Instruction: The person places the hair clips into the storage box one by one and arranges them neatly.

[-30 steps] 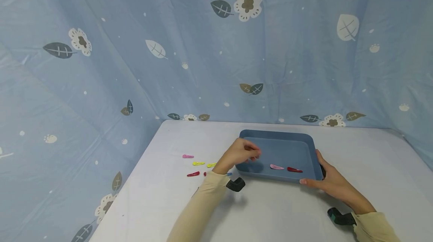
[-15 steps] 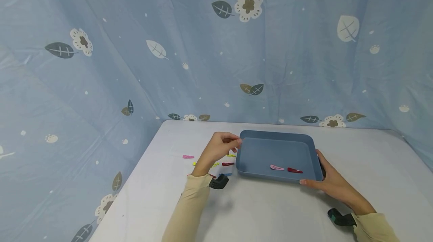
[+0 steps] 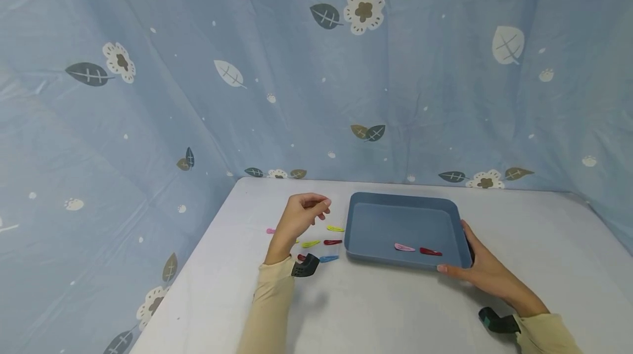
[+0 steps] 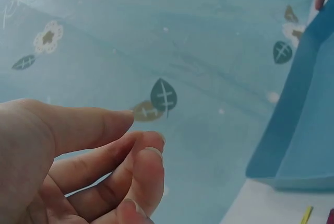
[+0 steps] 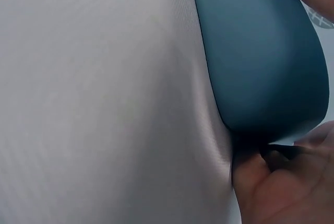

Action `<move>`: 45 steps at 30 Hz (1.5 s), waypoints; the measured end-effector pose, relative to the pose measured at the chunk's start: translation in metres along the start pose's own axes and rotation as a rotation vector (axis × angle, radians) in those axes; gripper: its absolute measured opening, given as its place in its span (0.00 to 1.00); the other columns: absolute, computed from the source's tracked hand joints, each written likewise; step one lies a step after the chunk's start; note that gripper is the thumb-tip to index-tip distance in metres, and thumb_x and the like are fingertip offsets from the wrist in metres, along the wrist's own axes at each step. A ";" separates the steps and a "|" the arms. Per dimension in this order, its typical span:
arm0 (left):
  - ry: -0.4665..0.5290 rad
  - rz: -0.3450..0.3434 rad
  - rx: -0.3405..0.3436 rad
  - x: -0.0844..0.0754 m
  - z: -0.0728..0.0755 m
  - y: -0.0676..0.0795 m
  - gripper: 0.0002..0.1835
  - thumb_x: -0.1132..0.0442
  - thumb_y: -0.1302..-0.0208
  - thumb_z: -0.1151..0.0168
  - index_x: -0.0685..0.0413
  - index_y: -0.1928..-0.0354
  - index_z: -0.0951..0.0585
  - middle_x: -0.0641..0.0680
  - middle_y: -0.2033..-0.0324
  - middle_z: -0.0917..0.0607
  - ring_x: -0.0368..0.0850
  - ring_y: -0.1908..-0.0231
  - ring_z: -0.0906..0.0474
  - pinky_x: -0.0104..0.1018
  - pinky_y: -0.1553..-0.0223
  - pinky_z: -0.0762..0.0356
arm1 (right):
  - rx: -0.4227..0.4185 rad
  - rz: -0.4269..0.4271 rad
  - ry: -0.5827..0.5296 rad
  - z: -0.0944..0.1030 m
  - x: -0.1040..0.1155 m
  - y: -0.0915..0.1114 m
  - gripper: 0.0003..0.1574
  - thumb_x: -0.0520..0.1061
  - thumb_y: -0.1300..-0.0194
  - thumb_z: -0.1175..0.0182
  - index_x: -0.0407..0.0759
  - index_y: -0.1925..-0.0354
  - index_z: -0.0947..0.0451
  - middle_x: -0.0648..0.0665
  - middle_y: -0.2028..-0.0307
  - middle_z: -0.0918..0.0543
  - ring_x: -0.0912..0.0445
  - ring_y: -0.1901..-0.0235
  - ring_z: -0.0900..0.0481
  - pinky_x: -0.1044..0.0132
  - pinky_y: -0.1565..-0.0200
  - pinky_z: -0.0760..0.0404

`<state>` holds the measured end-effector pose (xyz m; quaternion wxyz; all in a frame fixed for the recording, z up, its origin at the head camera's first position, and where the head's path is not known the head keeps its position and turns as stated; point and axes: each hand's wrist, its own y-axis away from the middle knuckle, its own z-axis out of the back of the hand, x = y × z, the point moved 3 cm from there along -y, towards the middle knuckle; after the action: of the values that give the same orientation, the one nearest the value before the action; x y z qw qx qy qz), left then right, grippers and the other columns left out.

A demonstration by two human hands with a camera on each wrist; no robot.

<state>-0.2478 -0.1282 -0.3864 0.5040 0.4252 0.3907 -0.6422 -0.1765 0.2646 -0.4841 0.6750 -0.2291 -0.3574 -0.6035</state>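
Note:
My left hand (image 3: 295,222) hovers over the left part of the table, its fingers loosely bent. The left wrist view shows a gap between thumb and fingertips, with nothing held. Around and below it lie snap hair clips: a yellow one (image 3: 335,228), a yellow-green one (image 3: 311,244), a dark red one (image 3: 333,242), a blue one (image 3: 328,259) and a pink one (image 3: 270,231). Others are partly hidden by the wrist. My right hand (image 3: 487,271) grips the near right corner of a blue tray (image 3: 395,198). Inside sit a pink clip (image 3: 404,247) and a red clip (image 3: 431,252).
A white-covered table (image 3: 386,310) carries everything. Behind it and along the left hangs a blue curtain (image 3: 296,79) with leaf and flower prints. Each wrist wears a black camera, such as the left camera (image 3: 305,266).
My left hand has moved left from above the tray to above the loose clips, uncovering several of them. The right hand and the tray stay in place.

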 end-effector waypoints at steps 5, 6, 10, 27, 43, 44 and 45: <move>-0.003 0.003 -0.021 0.010 0.003 -0.005 0.15 0.54 0.34 0.37 0.57 0.55 0.15 0.54 0.68 0.13 0.44 0.71 0.20 0.36 0.71 0.24 | 0.017 -0.022 0.008 -0.001 0.002 0.001 0.77 0.62 0.42 0.34 0.55 0.28 0.87 0.24 0.27 0.67 0.21 0.32 0.56 0.25 0.47 0.38; -0.002 0.004 -0.024 0.011 0.004 -0.006 0.14 0.54 0.35 0.37 0.56 0.55 0.15 0.54 0.68 0.13 0.44 0.71 0.19 0.36 0.71 0.24 | 0.018 -0.023 0.007 -0.001 0.003 0.001 0.77 0.62 0.42 0.34 0.55 0.28 0.87 0.24 0.27 0.67 0.21 0.32 0.56 0.26 0.48 0.38; 0.003 0.032 -0.036 0.020 0.007 -0.010 0.13 0.53 0.35 0.37 0.54 0.56 0.15 0.55 0.68 0.13 0.49 0.69 0.18 0.35 0.72 0.25 | 0.014 -0.026 0.011 0.000 0.004 0.001 0.77 0.62 0.43 0.33 0.54 0.28 0.87 0.23 0.27 0.66 0.21 0.32 0.55 0.26 0.48 0.37; -0.040 0.207 -0.082 0.064 0.009 -0.020 0.11 0.55 0.36 0.36 0.55 0.58 0.15 0.54 0.69 0.13 0.50 0.69 0.17 0.36 0.70 0.26 | 0.011 -0.064 -0.011 -0.002 0.009 -0.002 0.79 0.62 0.45 0.31 0.50 0.27 0.85 0.23 0.27 0.65 0.21 0.32 0.57 0.25 0.48 0.37; -0.168 0.301 -0.082 0.085 0.001 -0.022 0.12 0.55 0.37 0.35 0.58 0.60 0.16 0.53 0.71 0.15 0.44 0.73 0.21 0.31 0.71 0.27 | 0.009 -0.069 -0.012 -0.002 0.008 -0.002 0.79 0.62 0.45 0.31 0.52 0.26 0.85 0.24 0.27 0.66 0.22 0.32 0.58 0.24 0.47 0.41; -0.171 0.302 -0.077 0.086 0.001 -0.022 0.12 0.55 0.37 0.35 0.58 0.61 0.16 0.53 0.71 0.15 0.44 0.74 0.21 0.31 0.72 0.27 | 0.012 -0.072 -0.016 -0.002 0.008 -0.002 0.79 0.62 0.45 0.31 0.53 0.26 0.85 0.24 0.27 0.66 0.22 0.32 0.59 0.23 0.47 0.41; -0.172 0.304 -0.071 0.087 0.000 -0.022 0.13 0.55 0.37 0.35 0.58 0.61 0.16 0.53 0.71 0.15 0.44 0.74 0.21 0.31 0.72 0.27 | 0.015 -0.074 -0.019 -0.002 0.008 -0.002 0.79 0.62 0.45 0.32 0.53 0.27 0.85 0.24 0.27 0.67 0.22 0.32 0.59 0.23 0.47 0.41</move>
<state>-0.2809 -0.1515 -0.4664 0.6416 0.4045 0.3000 -0.5786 -0.1776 0.2577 -0.4792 0.6506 -0.2163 -0.3766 -0.6230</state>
